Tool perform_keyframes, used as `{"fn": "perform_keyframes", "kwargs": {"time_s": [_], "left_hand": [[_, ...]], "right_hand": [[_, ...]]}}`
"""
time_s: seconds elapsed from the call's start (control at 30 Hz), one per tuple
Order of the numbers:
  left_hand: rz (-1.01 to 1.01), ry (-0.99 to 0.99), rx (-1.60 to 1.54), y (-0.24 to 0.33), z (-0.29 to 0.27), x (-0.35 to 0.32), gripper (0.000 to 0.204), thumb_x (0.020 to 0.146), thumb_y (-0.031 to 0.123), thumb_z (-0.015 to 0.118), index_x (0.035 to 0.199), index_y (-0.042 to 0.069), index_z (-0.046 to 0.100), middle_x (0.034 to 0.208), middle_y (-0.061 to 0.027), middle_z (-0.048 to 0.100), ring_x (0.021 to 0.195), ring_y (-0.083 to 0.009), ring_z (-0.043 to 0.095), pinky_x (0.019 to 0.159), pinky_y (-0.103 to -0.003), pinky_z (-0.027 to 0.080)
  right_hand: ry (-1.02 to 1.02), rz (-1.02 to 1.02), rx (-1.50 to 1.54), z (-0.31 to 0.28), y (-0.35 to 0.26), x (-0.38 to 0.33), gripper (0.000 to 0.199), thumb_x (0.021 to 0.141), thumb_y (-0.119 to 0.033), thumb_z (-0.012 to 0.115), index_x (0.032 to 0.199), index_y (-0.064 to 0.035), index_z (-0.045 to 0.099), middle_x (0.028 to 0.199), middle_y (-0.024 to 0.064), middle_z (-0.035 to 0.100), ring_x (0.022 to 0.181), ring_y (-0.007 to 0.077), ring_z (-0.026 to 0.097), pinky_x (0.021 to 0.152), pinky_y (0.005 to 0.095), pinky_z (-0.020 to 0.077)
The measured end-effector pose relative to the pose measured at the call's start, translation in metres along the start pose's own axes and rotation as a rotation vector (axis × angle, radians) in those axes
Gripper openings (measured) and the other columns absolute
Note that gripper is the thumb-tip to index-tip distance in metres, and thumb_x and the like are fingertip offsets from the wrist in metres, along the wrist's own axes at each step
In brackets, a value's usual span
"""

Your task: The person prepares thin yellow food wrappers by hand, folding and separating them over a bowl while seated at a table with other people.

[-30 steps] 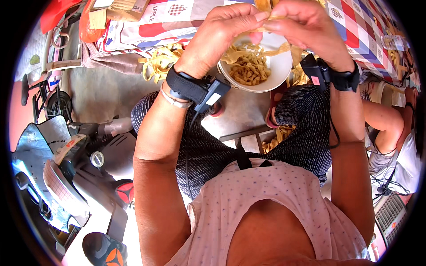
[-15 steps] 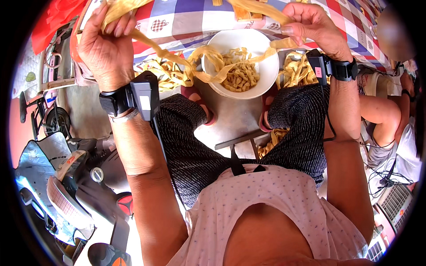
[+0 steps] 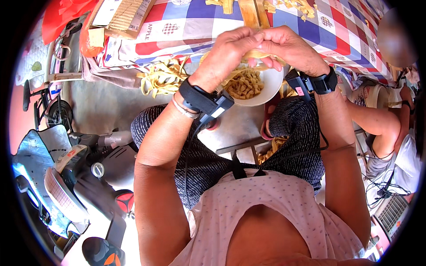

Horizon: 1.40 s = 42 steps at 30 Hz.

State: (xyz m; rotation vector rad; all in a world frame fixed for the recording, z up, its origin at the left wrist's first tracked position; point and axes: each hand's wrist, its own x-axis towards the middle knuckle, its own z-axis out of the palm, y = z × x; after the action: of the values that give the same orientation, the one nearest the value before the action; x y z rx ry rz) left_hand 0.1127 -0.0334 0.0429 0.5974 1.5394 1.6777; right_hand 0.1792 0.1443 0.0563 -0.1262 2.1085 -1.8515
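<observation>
My left hand (image 3: 230, 51) and my right hand (image 3: 290, 46) meet above a white bowl (image 3: 270, 86), both closed on a pale yellow strip (image 3: 257, 55) that runs between them. The bowl holds a heap of short yellowish strip pieces (image 3: 244, 84) and rests on the floor between my knees. Each wrist carries a black strap with a small device. More long yellow strips (image 3: 162, 77) lie piled on the floor left of the bowl.
A checked cloth (image 3: 195, 26) with more strips and a cardboard box (image 3: 122, 15) lies ahead. A scooter (image 3: 75, 168) stands at my left. Another person (image 3: 381, 119) sits at my right. A metal stool frame (image 3: 242, 148) shows under my legs.
My left hand, which was stretched out far left pulling a long strip, has swung back to the right and now meets my right hand over the bowl.
</observation>
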Motion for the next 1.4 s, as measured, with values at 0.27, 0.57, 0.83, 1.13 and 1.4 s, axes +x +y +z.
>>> {"fn": "perform_keyframes", "kwargs": {"time_s": [0.27,0.57,0.83,1.13,1.4], "left_hand": [[-0.028,0.121,0.192,0.005,-0.031,-0.001,0.021,0.087,0.026,0.067,0.078,0.007,0.064,0.065,0.0101,0.052,0.057,-0.0007,0.037,0.053,-0.018,0.027],[-0.050,0.034,0.158,0.006,-0.037,-0.003,0.032,0.091,0.032,0.057,0.085,0.001,0.065,0.069,0.0009,0.058,0.060,-0.0063,0.047,0.058,-0.021,0.037],[-0.011,-0.011,0.335,0.010,-0.023,-0.002,0.018,0.088,0.019,0.065,0.077,0.005,0.065,0.066,0.0081,0.053,0.063,-0.0013,0.044,0.058,-0.018,0.034],[0.025,0.065,0.350,0.019,-0.044,-0.008,0.020,0.085,0.018,0.068,0.075,0.002,0.064,0.064,0.0069,0.052,0.063,-0.0029,0.044,0.056,-0.021,0.036],[0.008,0.054,0.498,0.003,-0.027,-0.004,0.027,0.090,0.024,0.062,0.078,0.000,0.063,0.063,0.0015,0.052,0.060,-0.0065,0.044,0.057,-0.023,0.037]], "right_hand": [[-0.035,-0.004,0.070,-0.028,0.015,-0.011,0.016,0.093,-0.017,0.059,0.095,-0.0017,0.061,0.065,-0.0019,0.055,0.054,0.0045,0.050,0.052,0.0187,0.0414],[-0.064,0.068,-0.011,-0.028,0.018,-0.007,0.015,0.091,-0.019,0.062,0.089,-0.0037,0.059,0.062,-0.0018,0.054,0.050,0.0035,0.049,0.045,0.0182,0.0394],[0.010,0.058,0.046,-0.017,0.015,-0.006,0.021,0.094,-0.024,0.058,0.094,-0.0031,0.062,0.067,0.0005,0.059,0.053,0.0041,0.053,0.046,0.0183,0.0417],[-0.085,0.105,0.063,-0.028,0.015,-0.010,0.022,0.093,-0.023,0.059,0.098,-0.0016,0.061,0.068,0.0045,0.063,0.051,0.0051,0.052,0.045,0.0176,0.0390],[-0.049,0.137,-0.067,-0.019,0.019,-0.002,0.020,0.090,-0.020,0.063,0.081,-0.0026,0.062,0.050,0.0006,0.053,0.038,0.0016,0.040,0.035,0.0177,0.0265]]}}
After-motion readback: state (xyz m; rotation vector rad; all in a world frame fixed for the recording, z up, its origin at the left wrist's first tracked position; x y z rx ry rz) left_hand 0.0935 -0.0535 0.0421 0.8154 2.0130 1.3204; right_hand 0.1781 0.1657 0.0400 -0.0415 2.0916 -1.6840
